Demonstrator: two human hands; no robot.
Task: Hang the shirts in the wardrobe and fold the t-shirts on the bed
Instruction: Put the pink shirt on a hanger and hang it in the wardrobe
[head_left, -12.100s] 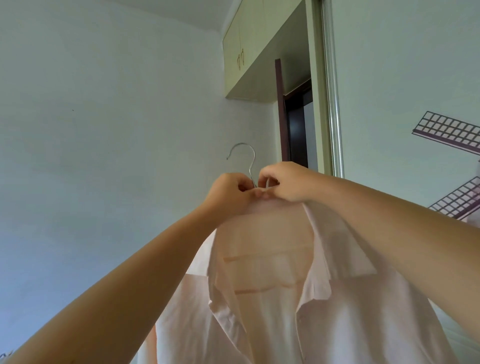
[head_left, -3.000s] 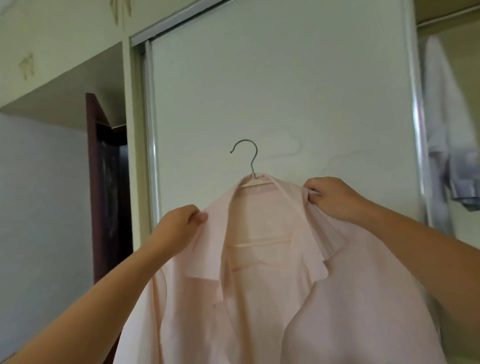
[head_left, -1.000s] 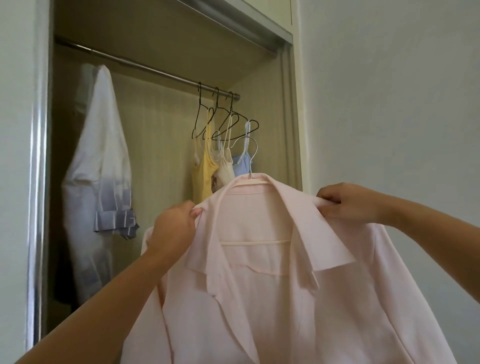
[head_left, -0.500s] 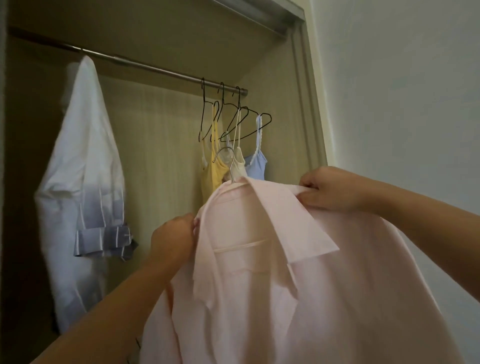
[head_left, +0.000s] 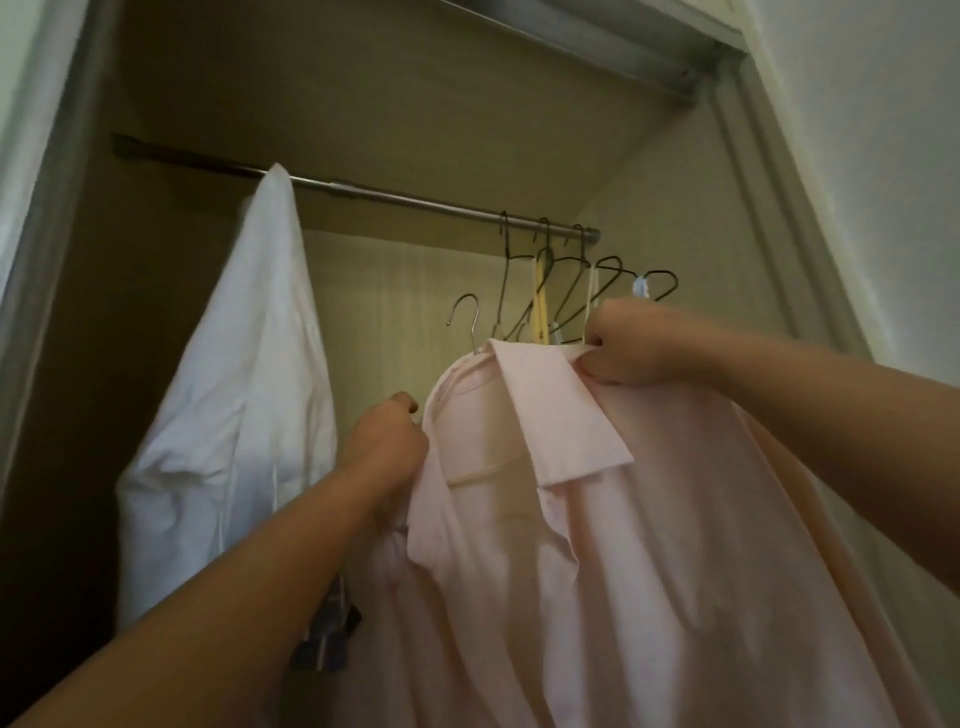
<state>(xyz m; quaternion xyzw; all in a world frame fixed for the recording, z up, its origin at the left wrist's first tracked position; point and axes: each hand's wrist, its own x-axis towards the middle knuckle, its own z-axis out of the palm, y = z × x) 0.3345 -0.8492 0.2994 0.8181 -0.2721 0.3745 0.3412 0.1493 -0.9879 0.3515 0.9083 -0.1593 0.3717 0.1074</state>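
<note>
Starting at the fingertips: the right hand (head_left: 628, 345) has its fingers (head_left: 592, 366) curled in tight, pinching the far shoulder of a pale pink collared cotton shirt (head_left: 597, 545) right by the folded-down collar. The left hand (head_left: 387, 441) is on the other shoulder, fingers (head_left: 408, 404) bent around the fabric edge. Only the back of that hand really shows, so how much of the hanger is in the grip can't be told.

So the shirt is up in the air between both hands, just inside the open wardrobe (head_left: 753, 171), already dressed on a pale hanger with a silver metal hook (head_left: 466, 318). That hook pokes up out of the neck and sits clearly below the round steel rail (head_left: 415, 200), not on it yet.

Further out, a white long-sleeved shirt (head_left: 244, 389) hangs off the rail on the left. A bunch of thin dark wire hangers (head_left: 566, 270) is crammed at the right end, with a yellow strap (head_left: 540, 309) dangling among them. The free stretch of rail in between looks like the obvious landing spot.

Progress-wise, probably one shirt done, and this one is a lift-and-hook away. No bed or t-shirts in view, so the folding half is anyone's guess.
</note>
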